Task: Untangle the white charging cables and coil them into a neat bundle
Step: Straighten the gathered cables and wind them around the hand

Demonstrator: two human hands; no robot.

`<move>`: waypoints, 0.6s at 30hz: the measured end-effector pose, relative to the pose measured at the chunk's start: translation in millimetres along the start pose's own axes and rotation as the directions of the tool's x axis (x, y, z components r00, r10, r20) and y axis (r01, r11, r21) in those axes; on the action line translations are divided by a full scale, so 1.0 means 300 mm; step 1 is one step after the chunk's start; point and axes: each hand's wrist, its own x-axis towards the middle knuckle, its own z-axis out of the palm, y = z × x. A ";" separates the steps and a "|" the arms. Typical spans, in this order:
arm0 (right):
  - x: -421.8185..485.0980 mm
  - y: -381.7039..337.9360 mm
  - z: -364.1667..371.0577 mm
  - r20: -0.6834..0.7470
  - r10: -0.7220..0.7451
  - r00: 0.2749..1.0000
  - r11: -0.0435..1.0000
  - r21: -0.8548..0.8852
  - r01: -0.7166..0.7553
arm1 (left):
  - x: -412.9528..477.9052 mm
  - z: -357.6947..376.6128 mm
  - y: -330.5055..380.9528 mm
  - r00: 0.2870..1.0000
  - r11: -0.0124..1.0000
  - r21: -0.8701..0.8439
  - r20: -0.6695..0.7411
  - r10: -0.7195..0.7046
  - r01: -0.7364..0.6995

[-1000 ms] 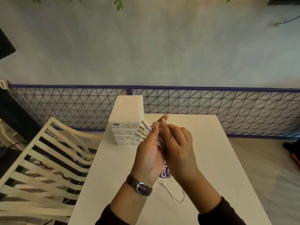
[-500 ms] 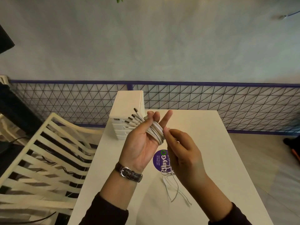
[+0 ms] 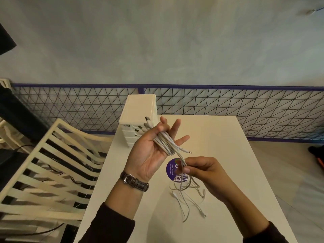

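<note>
Thin white charging cables [image 3: 166, 142] cross the upturned left hand [image 3: 149, 153], thumb clamping them, fingers spread; right hand [image 3: 203, 171], just below, pinches their trailing strands.

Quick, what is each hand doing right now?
Left hand: holds the white charging cables under its thumb, fingers spread.
Right hand: pinches their hanging strands.

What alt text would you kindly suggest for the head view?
A person's left hand holds a bunch of white charging cables across its palm while the right hand pinches the strands below; loose ends hang over a white table.
</note>
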 end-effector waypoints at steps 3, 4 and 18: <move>0.015 -0.018 -0.011 0.085 -0.025 0.996 0.999 0.049 0.021 | 0.001 0.007 -0.008 0.995 0.989 0.113 -0.031 -0.096 0.099; 0.021 -0.032 -0.011 0.123 -0.031 0.992 0.997 0.080 0.022 | 0.002 0.016 -0.011 0.992 0.978 0.176 -0.072 -0.102 0.113; 0.119 -0.113 -0.001 -0.025 -0.261 0.965 0.732 -0.657 0.181 | 0.044 0.055 0.028 0.999 0.928 0.371 -0.034 -0.029 0.040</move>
